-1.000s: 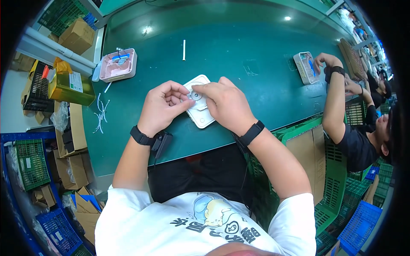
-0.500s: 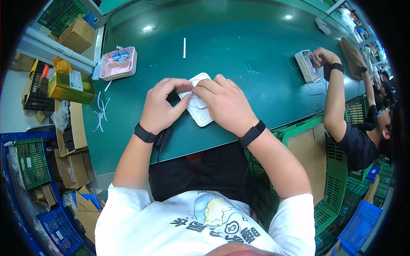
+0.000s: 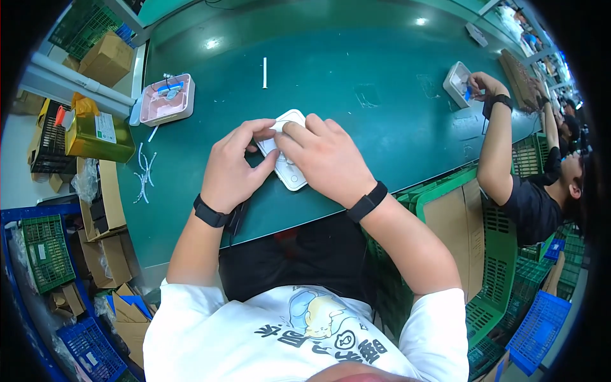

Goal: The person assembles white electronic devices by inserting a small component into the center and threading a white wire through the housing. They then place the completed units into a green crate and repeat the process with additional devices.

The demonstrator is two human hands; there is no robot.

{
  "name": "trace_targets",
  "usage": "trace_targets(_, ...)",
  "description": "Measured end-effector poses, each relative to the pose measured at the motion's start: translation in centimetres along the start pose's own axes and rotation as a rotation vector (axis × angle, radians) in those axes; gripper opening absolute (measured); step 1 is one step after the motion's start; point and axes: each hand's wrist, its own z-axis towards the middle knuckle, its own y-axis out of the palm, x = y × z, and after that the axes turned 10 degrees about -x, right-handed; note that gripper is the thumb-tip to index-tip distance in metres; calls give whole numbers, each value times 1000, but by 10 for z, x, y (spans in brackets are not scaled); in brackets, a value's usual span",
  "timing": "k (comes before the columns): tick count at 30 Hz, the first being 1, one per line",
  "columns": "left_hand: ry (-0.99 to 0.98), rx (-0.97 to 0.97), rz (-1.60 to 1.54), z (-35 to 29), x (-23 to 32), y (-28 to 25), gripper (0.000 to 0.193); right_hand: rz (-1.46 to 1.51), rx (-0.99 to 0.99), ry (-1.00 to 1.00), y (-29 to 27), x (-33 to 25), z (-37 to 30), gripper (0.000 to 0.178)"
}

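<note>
A white plastic panel (image 3: 291, 177) with rounded corners lies on the green table in front of me, a round mark near its near end. My left hand (image 3: 235, 164) is curved round its left side, thumb and forefinger closed in at the panel. From the right, my right hand (image 3: 326, 156) presses over its middle with bent fingers. Its fingertips meet those of the left hand there, and any small part between them is hidden. Both wrists wear a black band. A dark object (image 3: 237, 219) lies beside my left wrist, partly covered.
Left on the table stand a pink tray (image 3: 167, 118) with small parts and some clear tube pieces (image 3: 145, 173). A white strip (image 3: 265, 73) lies farther back. Beside the table is a yellow can (image 3: 98, 135). At the right, a co-worker's hand (image 3: 485, 84) works at a white tray (image 3: 456, 83).
The whole view has shifted slightly. My hands stay on the panel with fingers moved only a little. The co-worker's white tray has turned and tilted.
</note>
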Motion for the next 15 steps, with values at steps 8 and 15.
trace_targets(8, -39, 12, -82, 1, -11, 4, 44, 8, 102, 37, 13, 0, -2, 14)
trace_targets(15, -43, 25, -29, -1, -5, 3, 47, -44, 66, 12, 17, -3, -1, 14)
